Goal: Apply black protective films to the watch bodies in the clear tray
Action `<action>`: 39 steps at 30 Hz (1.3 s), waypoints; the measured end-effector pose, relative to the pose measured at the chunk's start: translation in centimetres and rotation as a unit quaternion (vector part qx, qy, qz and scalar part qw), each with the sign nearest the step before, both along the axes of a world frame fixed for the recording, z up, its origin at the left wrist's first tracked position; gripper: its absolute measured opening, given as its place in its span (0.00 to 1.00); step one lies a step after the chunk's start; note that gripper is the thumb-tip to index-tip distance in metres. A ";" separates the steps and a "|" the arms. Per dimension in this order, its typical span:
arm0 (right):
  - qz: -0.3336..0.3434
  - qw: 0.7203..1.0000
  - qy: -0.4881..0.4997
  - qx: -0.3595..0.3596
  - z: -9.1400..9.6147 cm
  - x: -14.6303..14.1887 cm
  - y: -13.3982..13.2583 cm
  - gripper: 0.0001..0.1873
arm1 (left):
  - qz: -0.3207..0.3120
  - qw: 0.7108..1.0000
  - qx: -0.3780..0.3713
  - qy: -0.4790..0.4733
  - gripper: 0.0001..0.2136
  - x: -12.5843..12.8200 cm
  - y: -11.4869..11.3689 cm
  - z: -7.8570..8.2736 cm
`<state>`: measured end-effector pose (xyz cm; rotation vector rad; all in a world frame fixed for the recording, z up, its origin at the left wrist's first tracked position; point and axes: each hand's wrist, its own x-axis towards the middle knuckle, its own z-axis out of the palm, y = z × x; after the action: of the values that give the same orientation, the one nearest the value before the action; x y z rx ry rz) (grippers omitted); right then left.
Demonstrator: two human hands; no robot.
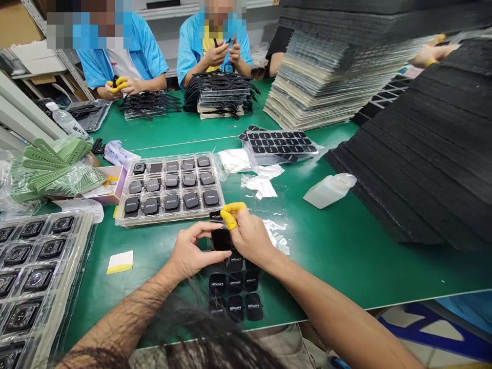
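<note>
My left hand (pixel 195 247) grips a black smartwatch body (pixel 221 239) by its edges, glossy screen facing up. Wearing yellow finger cots, my right hand (pixel 246 230) pinches a dark film label (pixel 216 216) with pale lettering at the far edge of the watch. Whether the label touches the screen I cannot tell. Under and in front of my hands lies a clear sheet of black lettered labels (pixel 236 282). Beyond my left hand, a clear plastic tray (pixel 169 218) holds rows of watch bodies, most with labelled faces.
At left stand another watch tray (pixel 82 230) and green straps (pixel 57 164). A white pad (pixel 120 262), a clear bottle (pixel 329 190) and crumpled wipes (pixel 263 183) lie around. Tall tray stacks (pixel 307 82) and black foam (pixel 423 154) rise at right. Two co-workers in blue sit opposite.
</note>
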<state>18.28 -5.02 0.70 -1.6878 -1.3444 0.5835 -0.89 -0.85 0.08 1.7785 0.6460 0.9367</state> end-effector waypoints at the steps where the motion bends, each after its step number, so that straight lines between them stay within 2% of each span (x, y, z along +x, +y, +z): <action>1: -0.001 1.000 -0.016 -0.003 0.0 0.0 0.1 0.05 | 0.002 1.000 -0.002 0.004 0.23 0.1 -0.2 0.1; 4: -0.051 0.997 -0.021 0.056 0.6 0.2 0.4 0.10 | 0.017 0.999 -0.004 0.038 0.22 0.3 -0.7 0.5; 6: -0.091 0.990 0.020 0.105 1.5 0.7 0.4 0.13 | 0.042 0.997 -0.014 0.071 0.23 0.4 -0.7 0.6; 7: -0.087 0.989 0.063 0.101 1.9 1.1 0.3 0.15 | 0.058 0.994 -0.020 0.085 0.23 0.4 -0.6 0.6; 9: -0.029 0.983 0.177 0.026 2.6 1.7 0.1 0.18 | 0.081 0.991 -0.037 0.102 0.23 0.3 -0.1 0.4; 12: 0.065 0.950 0.292 -0.085 2.6 1.8 -0.2 0.19 | 0.080 0.990 -0.062 0.098 0.24 0.1 0.8 -0.1; 16: 0.057 0.933 0.336 -0.115 1.8 0.8 0.0 0.21 | 0.067 0.992 -0.062 0.087 0.25 0.0 1.2 -0.6; 22: 0.012 0.922 0.358 -0.147 1.4 0.3 0.1 0.29 | 0.078 0.986 -0.095 0.115 0.25 0.3 0.7 0.1; 28: 0.009 0.921 0.358 -0.154 1.3 0.4 0.1 0.29 | 0.093 0.980 -0.114 0.136 0.26 0.4 0.6 0.6; 39: 0.005 0.925 0.350 -0.150 1.0 0.1 0.2 0.29 | 0.087 0.983 -0.105 0.120 0.25 0.4 0.7 0.4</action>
<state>18.37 -4.80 1.71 -1.4770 -0.7645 1.3052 -0.51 -0.14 0.52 1.6767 1.0301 0.7427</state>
